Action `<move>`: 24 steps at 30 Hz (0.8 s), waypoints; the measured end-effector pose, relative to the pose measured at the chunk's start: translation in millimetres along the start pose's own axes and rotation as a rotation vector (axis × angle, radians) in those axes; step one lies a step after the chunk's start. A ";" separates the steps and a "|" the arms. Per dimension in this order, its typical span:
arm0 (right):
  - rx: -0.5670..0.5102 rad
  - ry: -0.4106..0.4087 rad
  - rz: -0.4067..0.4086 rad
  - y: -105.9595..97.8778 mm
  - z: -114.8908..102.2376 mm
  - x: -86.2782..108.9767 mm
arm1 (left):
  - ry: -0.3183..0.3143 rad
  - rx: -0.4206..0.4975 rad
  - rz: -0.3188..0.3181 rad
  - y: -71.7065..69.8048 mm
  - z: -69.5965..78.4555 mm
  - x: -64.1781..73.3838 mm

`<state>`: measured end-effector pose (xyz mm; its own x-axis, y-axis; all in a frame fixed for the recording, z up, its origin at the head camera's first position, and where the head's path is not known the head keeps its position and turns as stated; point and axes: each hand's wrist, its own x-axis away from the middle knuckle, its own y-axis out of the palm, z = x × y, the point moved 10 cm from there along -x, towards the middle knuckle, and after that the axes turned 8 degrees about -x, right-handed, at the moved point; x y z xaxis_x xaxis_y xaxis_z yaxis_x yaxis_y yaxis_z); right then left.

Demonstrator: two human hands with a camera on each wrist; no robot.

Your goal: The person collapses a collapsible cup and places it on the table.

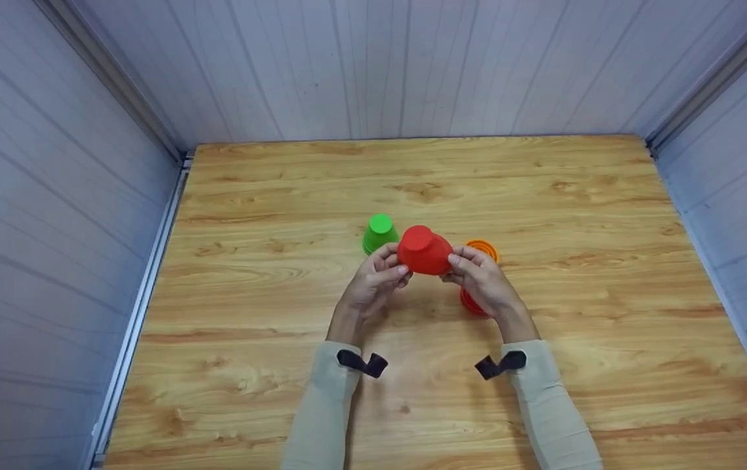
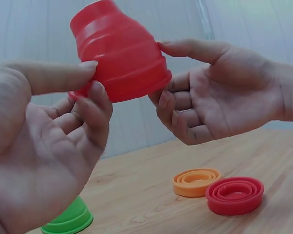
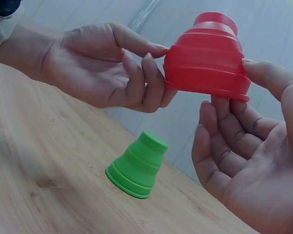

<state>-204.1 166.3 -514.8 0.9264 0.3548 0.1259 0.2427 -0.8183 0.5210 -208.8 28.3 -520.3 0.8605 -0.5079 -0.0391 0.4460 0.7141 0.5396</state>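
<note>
Between both hands, a red collapsible cup (image 1: 426, 252) is held above the table with its narrow base up and wide rim down. Its ringed wall bulges unevenly to one side. My left hand (image 1: 373, 282) pinches the rim at the left, thumb on the outer wall and fingers beneath. On the opposite side my right hand (image 1: 483, 279) pinches the wall and rim the same way. Behind the left hand a green collapsible cup (image 3: 139, 165) stands extended and upside down. Beside the right hand lie a flattened orange cup (image 2: 196, 181) and a flattened red cup (image 2: 234, 196), their rings nested.
The wood-grain table (image 1: 249, 391) runs to a pale panelled wall (image 1: 373, 72) at the back. Further panels rise at the left and right sides. Black straps (image 1: 361, 363) are fastened round both sleeves near the wrists.
</note>
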 end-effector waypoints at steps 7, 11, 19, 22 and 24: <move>0.025 -0.036 0.050 -2.6 -5.8 -0.8 | 0.016 -0.047 0.066 -0.4 2.0 -2.9; 0.099 -0.086 0.100 -2.0 -10.7 -0.8 | -0.001 -0.105 0.107 2.0 3.2 -3.9; 0.228 -0.246 0.253 -1.1 -21.0 -0.3 | 0.003 -0.299 0.233 5.6 9.1 -9.0; 0.284 -0.287 0.299 -1.2 -21.8 0.3 | 0.025 -0.357 0.274 8.1 13.7 -9.7; 0.303 -0.297 0.304 0.3 -21.4 -0.1 | 0.038 -0.403 0.307 8.4 17.5 -9.3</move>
<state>-210.3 175.7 -496.6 0.9990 -0.0264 -0.0348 -0.0179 -0.9743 0.2246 -217.4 30.6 -500.8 0.9718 -0.2332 0.0352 0.2246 0.9606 0.1636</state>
